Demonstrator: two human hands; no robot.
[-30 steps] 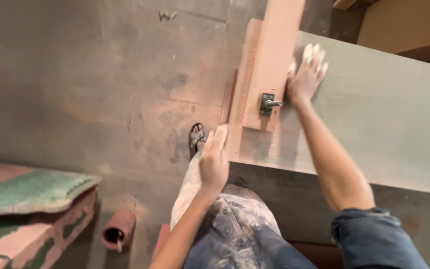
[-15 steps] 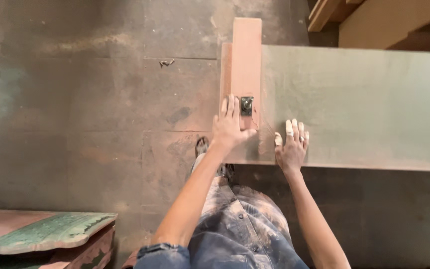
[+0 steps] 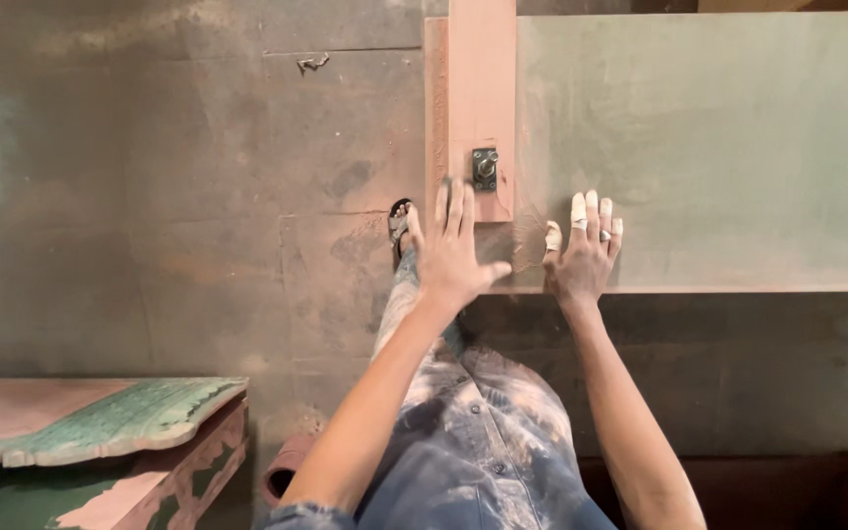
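Nearest the camera: dusty blue jeans (image 3: pixel 488 442) and two bare forearms reaching forward from the lower edge of the view. At lower left stands a carved table (image 3: pixel 100 442) with a worn green and pink top; a reddish tube (image 3: pixel 285 471) lies on the floor just beside it.

Left hand (image 3: pixel 455 257): open, fingers spread and flat, palm down on the near end of the pink board (image 3: pixel 481 98). The fingertips lie just short of the metal bolt plate (image 3: pixel 485 169); the thumb points right along the panel's near edge. It grips nothing.

Right hand (image 3: pixel 584 253): open, fingers together and extended, pressed flat on the green panel (image 3: pixel 718 147) close to its near edge, just right of the board. The fingertips are wrapped in white tape. It holds nothing. A patch of pinkish dust lies on the panel between the two hands.

A foot in a sandal (image 3: pixel 399 226) shows on the floor just left of the left hand.

The pink board runs away from the viewer along the panel's left edge, fixed by the bolt plate near its near end. The panel extends right, out of view. Beyond and to the left is stained concrete floor (image 3: pixel 149 177), with a small scrap (image 3: pixel 311 63) lying farther off.
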